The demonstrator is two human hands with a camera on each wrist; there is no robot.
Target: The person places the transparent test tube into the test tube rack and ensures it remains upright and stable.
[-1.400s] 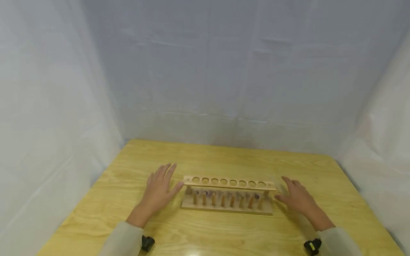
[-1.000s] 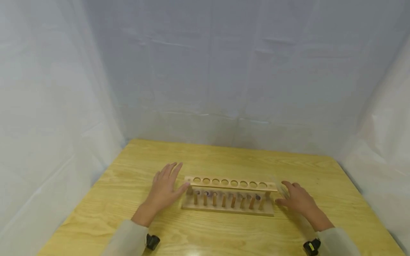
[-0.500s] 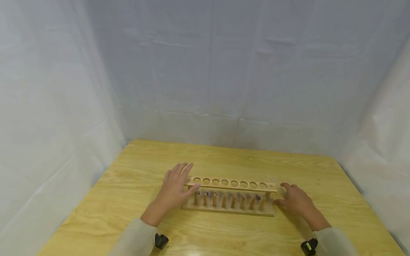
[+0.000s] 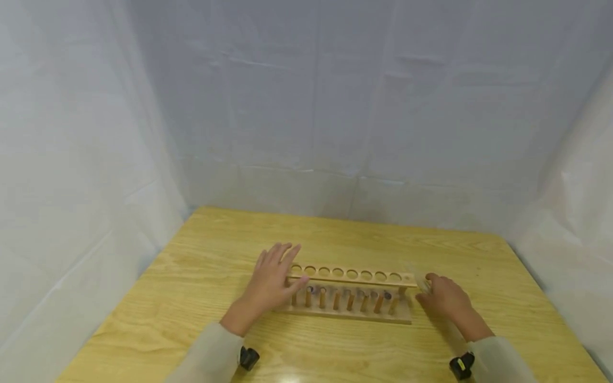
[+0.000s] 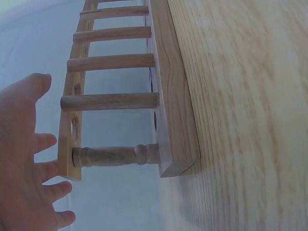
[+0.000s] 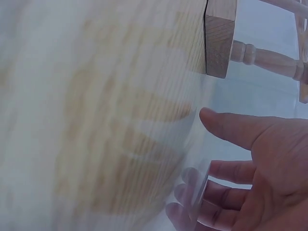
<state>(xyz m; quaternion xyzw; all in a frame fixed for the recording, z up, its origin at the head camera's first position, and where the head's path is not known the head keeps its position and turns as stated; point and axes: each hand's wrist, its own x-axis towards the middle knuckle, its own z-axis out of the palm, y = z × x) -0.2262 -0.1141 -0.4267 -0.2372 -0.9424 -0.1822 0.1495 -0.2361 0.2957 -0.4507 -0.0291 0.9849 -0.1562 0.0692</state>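
Observation:
A wooden test tube rack [image 4: 345,314] stands on the table, a holed bar across its top and a row of upright pegs on its base. My left hand [image 4: 270,282] is at the rack's left end, fingers spread behind the top bar and thumb in front. In the left wrist view, the thumb stands apart from the bar [image 5: 65,134]. Beyond the rack's right end is my right hand [image 4: 447,300], thumb and fingers parted. Its fingers [image 6: 224,195] lie along the edge of a clear, glass-like thing [image 6: 190,197]; I cannot tell its full shape.
The light wooden table [image 4: 311,234] is enclosed by pale sheeting [image 4: 306,106] behind and on both sides. Each wrist carries a small black device, such as the left wrist camera [image 4: 249,358].
My left hand has moved right, from beside the rack to over its left end. The right hand has stayed beside the clear thing, its fingers a little more bent.

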